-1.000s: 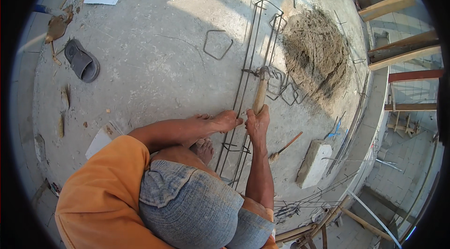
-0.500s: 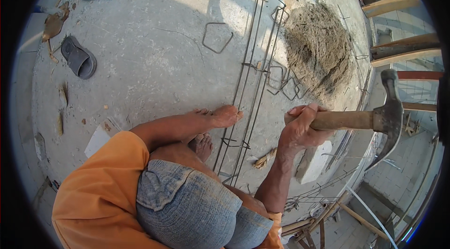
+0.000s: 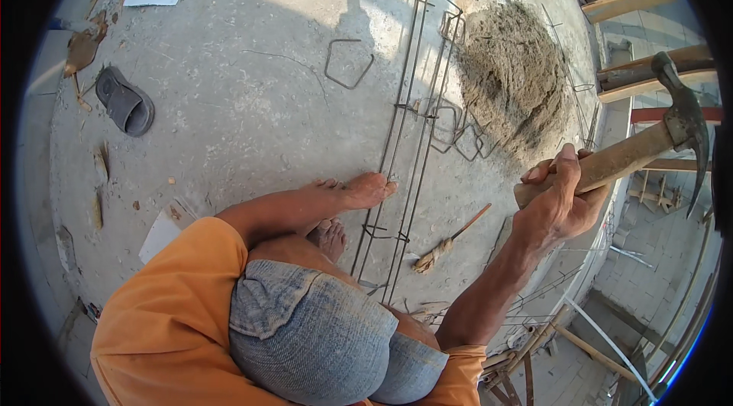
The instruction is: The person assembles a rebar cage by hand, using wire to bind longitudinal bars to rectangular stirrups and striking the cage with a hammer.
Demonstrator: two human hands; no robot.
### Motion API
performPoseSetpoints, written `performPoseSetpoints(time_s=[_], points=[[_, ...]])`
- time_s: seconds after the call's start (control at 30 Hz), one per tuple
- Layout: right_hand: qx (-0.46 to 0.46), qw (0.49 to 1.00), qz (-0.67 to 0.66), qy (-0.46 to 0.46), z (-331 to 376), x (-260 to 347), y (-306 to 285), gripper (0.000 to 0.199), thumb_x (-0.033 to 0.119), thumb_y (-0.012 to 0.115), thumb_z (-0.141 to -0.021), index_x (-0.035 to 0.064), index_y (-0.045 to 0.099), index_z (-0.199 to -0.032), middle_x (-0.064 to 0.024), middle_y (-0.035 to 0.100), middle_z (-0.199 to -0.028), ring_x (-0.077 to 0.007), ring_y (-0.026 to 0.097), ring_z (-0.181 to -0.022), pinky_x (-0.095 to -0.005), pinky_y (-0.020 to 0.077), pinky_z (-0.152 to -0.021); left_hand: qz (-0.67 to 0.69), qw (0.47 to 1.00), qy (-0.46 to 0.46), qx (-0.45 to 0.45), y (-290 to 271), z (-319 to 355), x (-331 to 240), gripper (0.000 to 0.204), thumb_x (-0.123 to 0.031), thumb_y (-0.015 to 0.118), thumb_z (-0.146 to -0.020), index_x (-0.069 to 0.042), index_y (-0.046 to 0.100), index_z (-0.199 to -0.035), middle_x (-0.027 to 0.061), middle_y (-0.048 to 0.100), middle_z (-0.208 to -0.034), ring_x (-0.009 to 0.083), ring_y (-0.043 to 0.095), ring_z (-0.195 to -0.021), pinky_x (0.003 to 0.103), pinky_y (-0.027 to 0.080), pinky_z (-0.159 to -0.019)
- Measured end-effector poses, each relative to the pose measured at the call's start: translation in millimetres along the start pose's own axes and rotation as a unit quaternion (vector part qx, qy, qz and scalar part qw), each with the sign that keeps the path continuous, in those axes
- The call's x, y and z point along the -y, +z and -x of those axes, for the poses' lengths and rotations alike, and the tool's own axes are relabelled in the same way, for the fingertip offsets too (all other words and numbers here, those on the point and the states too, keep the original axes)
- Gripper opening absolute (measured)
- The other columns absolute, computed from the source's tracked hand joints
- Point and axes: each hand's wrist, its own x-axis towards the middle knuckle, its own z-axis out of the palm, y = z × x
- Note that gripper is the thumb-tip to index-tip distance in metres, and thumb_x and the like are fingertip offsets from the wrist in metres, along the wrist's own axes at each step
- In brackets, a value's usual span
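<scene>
Your right hand (image 3: 561, 203) is clenched tight around the wooden handle of the hammer (image 3: 637, 148), head raised out to the right, well clear of the rebar cage (image 3: 416, 139). Your left hand (image 3: 366, 190) lies flat, fingers loose, on the concrete floor (image 3: 229, 116), touching the cage's near rod.
</scene>
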Motion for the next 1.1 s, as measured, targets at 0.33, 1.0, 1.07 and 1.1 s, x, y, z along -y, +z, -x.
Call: performPoseSetpoints(time_s=[0.33,1.0,1.07,1.1], points=[[0.273,0.875,0.347,0.2,139.4,-199.3,2.4,0.028,0.015,0.063,-0.08,-0.0079,0.05,-0.088,-0.023,0.059,-0.069,-0.0355,0.059,-0.061,-0.0432,0.0504,-0.065,-0.03,0.996,0.054,-0.057,11.9,-24.4,-1.9,0.05,-0.043,0.051,-0.09,0.003,0.066,-0.076,0.0262,0.064,-0.074,0.0409,0.065,-0.075,0.049,0.051,-0.071],[0.251,0.911,0.29,0.149,144.6,-241.6,-49.2,0.024,0.012,0.059,-0.084,-0.0054,0.051,-0.098,-0.0056,0.052,-0.06,-0.0136,0.051,-0.045,-0.0275,0.0419,-0.041,-0.018,0.996,0.082,-0.042,53.0,-34.6,-29.8,0.051,-0.04,0.055,-0.088,0.006,0.063,-0.068,0.027,0.061,-0.067,0.0409,0.064,-0.067,0.051,0.048,-0.067],[0.253,0.901,0.148,0.321,120.3,-160.9,-5.9,0.022,0.012,0.06,-0.085,-0.0046,0.051,-0.096,-0.0053,0.051,-0.06,-0.0124,0.05,-0.043,-0.0272,0.0413,-0.039,-0.022,0.997,0.056,-0.045,56.3,-11.2,4.4,0.05,-0.041,0.057,-0.087,0.005,0.065,-0.07,0.0262,0.063,-0.07,0.041,0.065,-0.069,0.05,0.05,-0.068],[0.231,0.884,0.091,0.397,98.8,-113.4,11.4,0.022,0.012,0.061,-0.085,-0.0042,0.051,-0.095,-0.0052,0.051,-0.06,-0.0118,0.049,-0.043,-0.027,0.041,-0.039,0.014,0.999,0.028,-0.017,47.1,7.5,-2.0,0.048,-0.04,0.057,-0.086,0.005,0.065,-0.071,0.026,0.063,-0.07,0.0412,0.064,-0.07,0.05,0.049,-0.069]])
